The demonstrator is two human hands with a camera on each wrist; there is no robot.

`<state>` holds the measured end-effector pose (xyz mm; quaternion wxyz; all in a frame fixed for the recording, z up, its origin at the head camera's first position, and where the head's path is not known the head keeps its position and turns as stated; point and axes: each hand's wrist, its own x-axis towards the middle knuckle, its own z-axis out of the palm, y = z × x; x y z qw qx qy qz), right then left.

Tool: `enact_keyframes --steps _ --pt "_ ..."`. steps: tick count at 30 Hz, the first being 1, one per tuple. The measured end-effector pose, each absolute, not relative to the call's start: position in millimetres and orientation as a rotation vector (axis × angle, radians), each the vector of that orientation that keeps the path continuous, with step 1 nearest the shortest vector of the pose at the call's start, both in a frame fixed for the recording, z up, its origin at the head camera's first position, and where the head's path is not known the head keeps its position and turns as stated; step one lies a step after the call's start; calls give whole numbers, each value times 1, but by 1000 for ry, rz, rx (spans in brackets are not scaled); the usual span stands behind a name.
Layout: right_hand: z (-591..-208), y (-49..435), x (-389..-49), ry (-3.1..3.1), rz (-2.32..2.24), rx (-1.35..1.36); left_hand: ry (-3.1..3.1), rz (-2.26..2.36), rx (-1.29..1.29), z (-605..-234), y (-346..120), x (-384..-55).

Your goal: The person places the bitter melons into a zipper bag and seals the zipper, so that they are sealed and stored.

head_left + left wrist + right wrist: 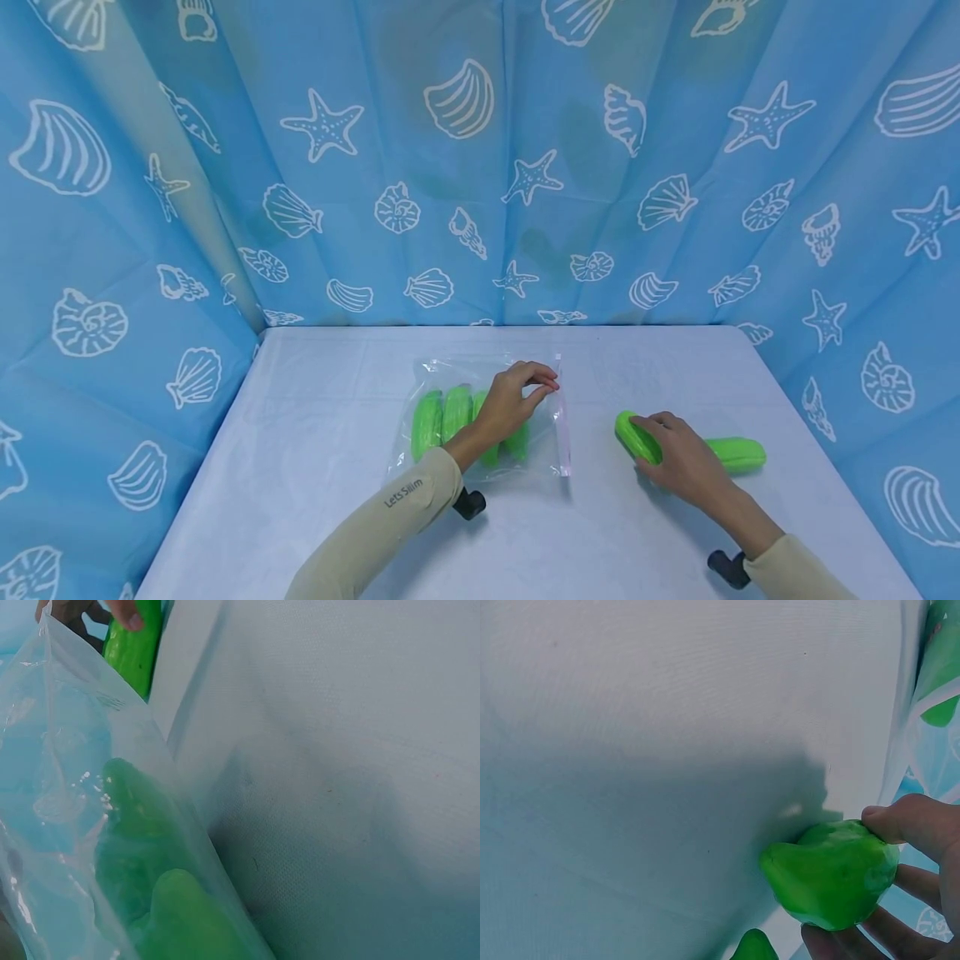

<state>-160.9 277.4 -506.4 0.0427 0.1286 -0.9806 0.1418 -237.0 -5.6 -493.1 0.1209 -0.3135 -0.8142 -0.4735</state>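
Note:
A clear plastic zip bag (546,446) lies on the table with several bright green cucumbers (427,425) side by side inside. My left hand (510,404) reaches over it and pinches the bag at its right-hand, open edge, where the film stands raised in the left wrist view. My right hand (681,458) grips another green cucumber (636,435) to the right of the bag, thumb on one side and fingers on the other. Behind that hand a further loose cucumber (738,455) lies on the table, partly hidden by it.
The white-covered table (322,400) has a blue curtain (465,167) with white shell and starfish prints along its back and sides. A black wrist camera (470,503) sits under the left wrist, and another black camera (727,569) is at the right one.

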Motion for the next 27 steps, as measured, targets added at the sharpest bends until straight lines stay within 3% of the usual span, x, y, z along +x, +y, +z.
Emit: enact_keyframes --steps 27 --pt "-501 267 -164 -2944 619 368 -2399 -1360 -903 -493 -6 -237"
